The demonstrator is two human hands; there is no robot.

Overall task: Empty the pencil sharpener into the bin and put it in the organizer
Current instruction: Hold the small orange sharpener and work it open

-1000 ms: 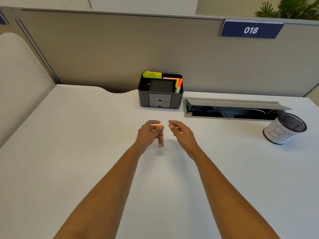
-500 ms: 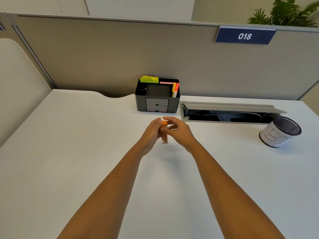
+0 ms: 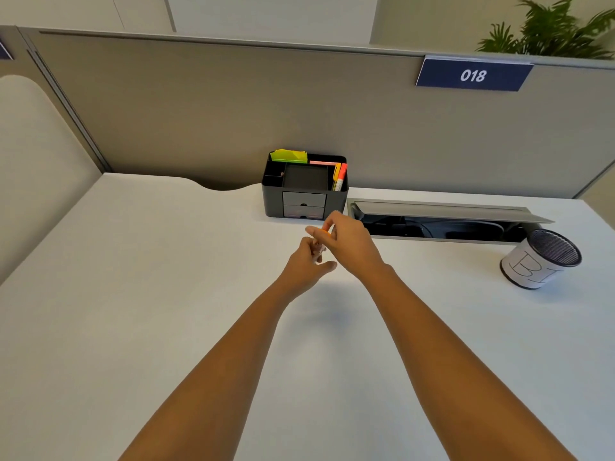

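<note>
Above the white desk, your right hand [image 3: 349, 242] has come over to pinch the orange top of the small clear pencil sharpener [image 3: 322, 241] that your left hand [image 3: 307, 262] grips, so you seem ready to open it, far from the mesh bin [image 3: 540, 259].

white desk [image 3: 133, 294] | grey partition panel [image 3: 233, 111] behind it | navy "018" number plate [image 3: 472, 75] on panel's upper right | green plant [image 3: 552, 31] above panel, top right | open cable tray [image 3: 442, 224] recessed along desk's back edge, flap raised, dark cables inside | cream panel [image 3: 36, 168] at left
</note>
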